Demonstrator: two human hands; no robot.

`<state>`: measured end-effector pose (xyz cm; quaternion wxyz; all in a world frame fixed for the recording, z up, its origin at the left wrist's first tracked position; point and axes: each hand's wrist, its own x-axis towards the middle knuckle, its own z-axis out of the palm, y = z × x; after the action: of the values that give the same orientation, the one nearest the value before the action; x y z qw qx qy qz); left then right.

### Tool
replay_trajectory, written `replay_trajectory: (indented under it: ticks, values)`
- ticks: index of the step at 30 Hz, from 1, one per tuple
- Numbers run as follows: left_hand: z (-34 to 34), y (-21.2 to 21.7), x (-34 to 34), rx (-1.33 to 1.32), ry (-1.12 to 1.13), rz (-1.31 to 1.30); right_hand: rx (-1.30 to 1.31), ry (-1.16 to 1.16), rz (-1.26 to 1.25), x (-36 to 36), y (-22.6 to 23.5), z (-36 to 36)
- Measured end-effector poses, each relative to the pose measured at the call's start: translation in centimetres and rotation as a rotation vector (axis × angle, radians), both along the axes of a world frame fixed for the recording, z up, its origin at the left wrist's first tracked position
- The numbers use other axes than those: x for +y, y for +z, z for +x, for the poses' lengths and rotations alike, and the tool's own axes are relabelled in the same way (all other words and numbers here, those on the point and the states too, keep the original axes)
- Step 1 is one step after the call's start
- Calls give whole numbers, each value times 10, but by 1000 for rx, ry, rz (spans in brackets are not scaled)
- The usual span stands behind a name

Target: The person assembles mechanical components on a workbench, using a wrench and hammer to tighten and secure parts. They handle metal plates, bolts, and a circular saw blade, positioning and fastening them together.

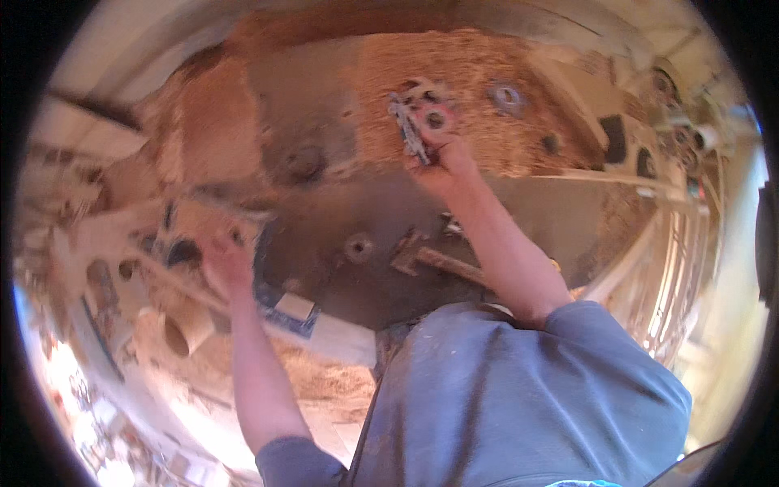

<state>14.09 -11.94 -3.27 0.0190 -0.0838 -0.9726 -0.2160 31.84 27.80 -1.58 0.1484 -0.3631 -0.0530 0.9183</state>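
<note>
My right hand (446,166) reaches out over the sawdust at the far side of the bench. Its fingers are closed on a long, jagged grey metal piece (412,134), too blurred to name. Just beyond the hand, touching or very near it, lies a red part with a round opening (436,120). On the left, my left hand (227,264) is at a pale wooden piece with round holes (182,235). Motion blurs its fingers, so I cannot make out whether they grip the wood.
A hammer (442,261) lies on the dark benchtop (324,280), with a small ring (358,247) left of it. Orange-brown sawdust (495,65) covers the far side, holding a grey ring (507,96). A cardboard-coloured tube (188,329) stands near my left forearm.
</note>
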Motion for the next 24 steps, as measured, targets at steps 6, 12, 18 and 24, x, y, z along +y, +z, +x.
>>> replay_trajectory:
  ticks: [6,12,18,24]
  values:
    - [12,41,27,-112,203,-98,-205,369,458,-66,22,-78]
    - [15,47,31,-139,197,-117,-306,433,651,-97,22,-121]
    - [12,38,26,-115,183,-106,-314,450,640,-108,9,-109]
    - [11,45,29,-174,194,-136,-311,374,545,-129,4,-105]
